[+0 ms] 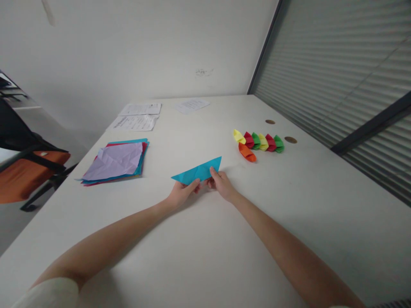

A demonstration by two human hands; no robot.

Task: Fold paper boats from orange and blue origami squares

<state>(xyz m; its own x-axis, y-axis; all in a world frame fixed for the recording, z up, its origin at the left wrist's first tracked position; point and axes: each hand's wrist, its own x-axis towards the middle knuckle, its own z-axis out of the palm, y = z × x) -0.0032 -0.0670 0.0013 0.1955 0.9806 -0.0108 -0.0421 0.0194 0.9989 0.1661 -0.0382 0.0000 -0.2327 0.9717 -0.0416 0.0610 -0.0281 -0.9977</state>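
A folded sheet of blue paper (196,171), long and pointed at both ends, is held tilted over the middle of the white table, its right end higher. My left hand (183,193) grips its lower edge, thumb on the near face and fingers behind. My right hand (222,184) pinches the same paper nearer its right end, with the thumb pressed on its face. Both hands are closed and close together; some fingertips are hidden behind the paper. To the right lie several small folded paper boats (263,142) in yellow, red and green, with an orange paper boat (247,152) in front.
On the left of the table (192,256) lies a stack of coloured paper (115,160), a creased purple sheet on top. Printed sheets (136,122) lie farther back. Two round holes (290,140) are near the right edge, beside the blinds. An orange chair (32,171) stands left.
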